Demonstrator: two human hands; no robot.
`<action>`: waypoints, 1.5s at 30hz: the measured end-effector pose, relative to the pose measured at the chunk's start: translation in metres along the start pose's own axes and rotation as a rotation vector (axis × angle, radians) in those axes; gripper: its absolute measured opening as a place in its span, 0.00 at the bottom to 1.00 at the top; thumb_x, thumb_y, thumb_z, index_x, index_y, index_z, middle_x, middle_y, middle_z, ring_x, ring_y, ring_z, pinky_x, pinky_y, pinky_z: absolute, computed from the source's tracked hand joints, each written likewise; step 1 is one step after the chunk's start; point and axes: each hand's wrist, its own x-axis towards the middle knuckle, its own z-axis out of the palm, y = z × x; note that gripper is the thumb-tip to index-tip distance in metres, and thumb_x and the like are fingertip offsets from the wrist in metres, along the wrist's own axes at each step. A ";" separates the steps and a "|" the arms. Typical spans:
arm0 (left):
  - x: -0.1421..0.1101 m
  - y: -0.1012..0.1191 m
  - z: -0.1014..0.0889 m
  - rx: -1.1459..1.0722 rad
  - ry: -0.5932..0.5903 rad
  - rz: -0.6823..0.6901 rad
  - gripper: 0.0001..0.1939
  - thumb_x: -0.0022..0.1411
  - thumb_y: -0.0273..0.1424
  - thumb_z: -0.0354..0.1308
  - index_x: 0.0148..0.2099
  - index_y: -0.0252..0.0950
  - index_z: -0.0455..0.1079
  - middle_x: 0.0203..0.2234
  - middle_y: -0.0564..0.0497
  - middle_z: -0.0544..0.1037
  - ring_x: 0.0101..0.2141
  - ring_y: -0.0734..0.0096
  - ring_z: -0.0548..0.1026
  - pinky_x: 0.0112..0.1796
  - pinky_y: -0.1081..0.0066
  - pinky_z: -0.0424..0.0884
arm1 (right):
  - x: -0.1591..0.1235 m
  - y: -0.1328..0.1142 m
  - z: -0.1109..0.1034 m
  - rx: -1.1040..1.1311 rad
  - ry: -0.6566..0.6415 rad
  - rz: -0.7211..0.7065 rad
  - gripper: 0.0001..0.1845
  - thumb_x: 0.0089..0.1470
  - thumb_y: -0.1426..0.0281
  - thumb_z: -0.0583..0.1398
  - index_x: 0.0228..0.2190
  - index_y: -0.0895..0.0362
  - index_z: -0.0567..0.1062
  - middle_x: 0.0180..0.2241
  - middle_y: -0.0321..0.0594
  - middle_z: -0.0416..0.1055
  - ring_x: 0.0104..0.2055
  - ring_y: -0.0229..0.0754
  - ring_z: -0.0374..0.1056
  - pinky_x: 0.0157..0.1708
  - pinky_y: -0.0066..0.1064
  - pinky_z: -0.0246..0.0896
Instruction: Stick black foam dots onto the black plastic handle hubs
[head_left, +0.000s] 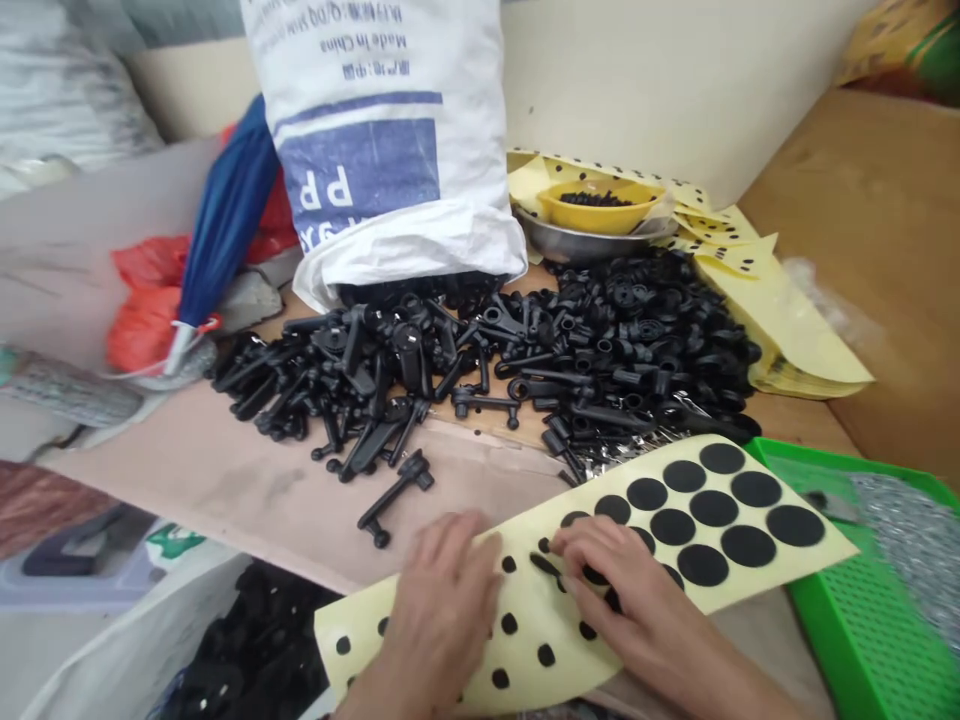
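Observation:
A yellow backing sheet (pixel 675 590) with several round black pads lies at the near edge of the table. My left hand (pixel 442 610) rests flat on the sheet's left part, fingers stretched out. My right hand (pixel 622 600) lies on the sheet's middle, its fingertips pinched at a small black pad (pixel 545 565). Larger black discs (pixel 724 510) fill the sheet's right part.
A heap of black plastic parts (pixel 525 350) spills from a white woven sack (pixel 390 150). Behind it stand a yellow bowl (pixel 600 205) in a metal dish and more yellow sheets (pixel 780 310). A green tray (pixel 870 600) sits at the right. A folded blue umbrella (pixel 225 220) lies at the left.

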 end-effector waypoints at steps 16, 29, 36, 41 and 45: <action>0.028 -0.042 -0.001 0.110 0.005 0.085 0.16 0.59 0.18 0.43 0.46 0.34 0.64 0.31 0.47 0.78 0.29 0.64 0.77 0.30 0.67 0.71 | 0.009 -0.005 -0.025 0.554 0.155 0.169 0.12 0.53 0.63 0.57 0.22 0.54 0.66 0.40 0.46 0.75 0.44 0.49 0.70 0.43 0.38 0.66; 0.047 -0.012 -0.006 -0.569 -0.502 -0.281 0.21 0.55 0.22 0.50 0.51 0.41 0.65 0.38 0.50 0.79 0.38 0.62 0.76 0.39 0.66 0.71 | 0.012 0.008 -0.015 0.886 0.148 0.310 0.16 0.49 0.58 0.61 0.21 0.55 0.66 0.42 0.46 0.73 0.45 0.50 0.68 0.44 0.40 0.63; 0.065 -0.010 0.006 -1.016 -0.681 -0.571 0.17 0.53 0.27 0.52 0.46 0.36 0.69 0.21 0.57 0.68 0.20 0.76 0.65 0.20 0.78 0.64 | 0.013 0.007 -0.015 0.951 0.124 0.314 0.13 0.49 0.61 0.61 0.21 0.55 0.66 0.42 0.45 0.73 0.48 0.49 0.66 0.47 0.39 0.58; 0.068 -0.003 0.008 -1.145 -0.633 -0.722 0.21 0.49 0.28 0.54 0.48 0.32 0.70 0.22 0.54 0.71 0.17 0.79 0.63 0.18 0.79 0.63 | 0.013 0.010 -0.012 0.955 0.132 0.319 0.12 0.50 0.64 0.61 0.22 0.55 0.66 0.42 0.44 0.72 0.46 0.47 0.66 0.44 0.37 0.58; 0.069 -0.002 0.004 -1.180 -0.626 -0.739 0.22 0.49 0.29 0.54 0.48 0.31 0.71 0.24 0.52 0.74 0.17 0.79 0.64 0.18 0.78 0.62 | 0.014 0.012 -0.010 0.944 0.128 0.321 0.12 0.50 0.63 0.61 0.22 0.55 0.66 0.41 0.44 0.72 0.42 0.46 0.66 0.40 0.35 0.59</action>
